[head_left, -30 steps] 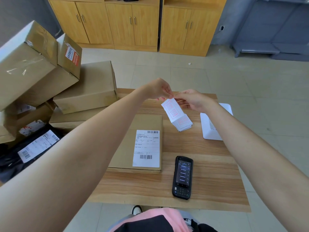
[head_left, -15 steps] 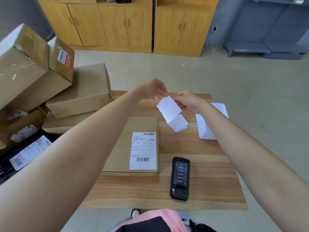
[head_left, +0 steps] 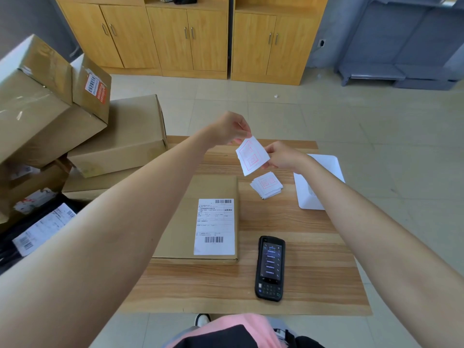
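Label sheet (head_left: 252, 156) is pinched at its top corner by L hand (head_left: 229, 129) & at its right edge by R hand (head_left: 282, 156), held tilted above the surface (head_left: 301, 222) nr far edge; label stack (head_left: 266, 184) is seen lying just below, beside white pad (head_left: 327, 167).

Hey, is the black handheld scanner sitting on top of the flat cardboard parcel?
No, the scanner lies on the bare wooden table, to the right of the parcel and apart from it.
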`<move>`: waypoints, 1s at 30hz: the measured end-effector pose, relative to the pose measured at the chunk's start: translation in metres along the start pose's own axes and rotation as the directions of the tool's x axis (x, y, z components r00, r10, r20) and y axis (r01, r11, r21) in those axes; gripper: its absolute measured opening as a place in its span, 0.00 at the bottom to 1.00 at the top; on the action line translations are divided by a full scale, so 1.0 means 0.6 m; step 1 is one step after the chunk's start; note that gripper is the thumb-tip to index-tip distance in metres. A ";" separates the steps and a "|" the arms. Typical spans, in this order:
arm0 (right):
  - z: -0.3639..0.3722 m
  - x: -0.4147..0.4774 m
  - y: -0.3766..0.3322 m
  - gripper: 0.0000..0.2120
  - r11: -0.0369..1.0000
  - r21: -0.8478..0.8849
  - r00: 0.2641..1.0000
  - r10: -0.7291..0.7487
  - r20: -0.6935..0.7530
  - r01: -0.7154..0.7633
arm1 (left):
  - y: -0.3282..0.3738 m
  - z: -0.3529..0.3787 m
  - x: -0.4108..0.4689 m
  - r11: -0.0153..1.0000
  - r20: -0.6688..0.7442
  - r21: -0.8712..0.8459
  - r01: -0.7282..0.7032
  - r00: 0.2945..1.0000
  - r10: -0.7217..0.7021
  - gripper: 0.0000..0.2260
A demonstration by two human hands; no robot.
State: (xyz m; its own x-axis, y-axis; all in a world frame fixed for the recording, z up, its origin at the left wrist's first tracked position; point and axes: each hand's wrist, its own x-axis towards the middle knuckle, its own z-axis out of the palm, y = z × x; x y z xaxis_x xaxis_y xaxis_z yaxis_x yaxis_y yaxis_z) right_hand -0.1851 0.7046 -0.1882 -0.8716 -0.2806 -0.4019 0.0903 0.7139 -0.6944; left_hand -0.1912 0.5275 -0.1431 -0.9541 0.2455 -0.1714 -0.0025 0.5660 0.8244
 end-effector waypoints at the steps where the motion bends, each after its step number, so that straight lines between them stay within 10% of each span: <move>1: 0.000 0.000 0.000 0.13 1.000 -0.006 1.000 -0.003 0.007 0.003 | 0.000 0.000 0.001 1.000 -0.001 0.001 0.001 1.000 -0.001 0.09; 30: 0.014 -0.002 0.027 0.09 0.994 -0.113 0.997 0.012 0.071 -0.004 | -0.009 -0.006 0.018 0.998 -0.134 -0.031 -0.057 0.990 0.052 0.10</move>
State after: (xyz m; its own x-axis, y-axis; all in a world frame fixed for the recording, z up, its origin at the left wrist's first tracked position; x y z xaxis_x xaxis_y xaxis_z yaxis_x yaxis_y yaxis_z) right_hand -0.1787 0.7110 -0.2042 -0.8342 -0.3169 -0.4512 0.0385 0.7828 -0.6211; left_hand -0.2024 0.5241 -0.1473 -0.9845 0.1668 -0.0539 0.0427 0.5263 0.8492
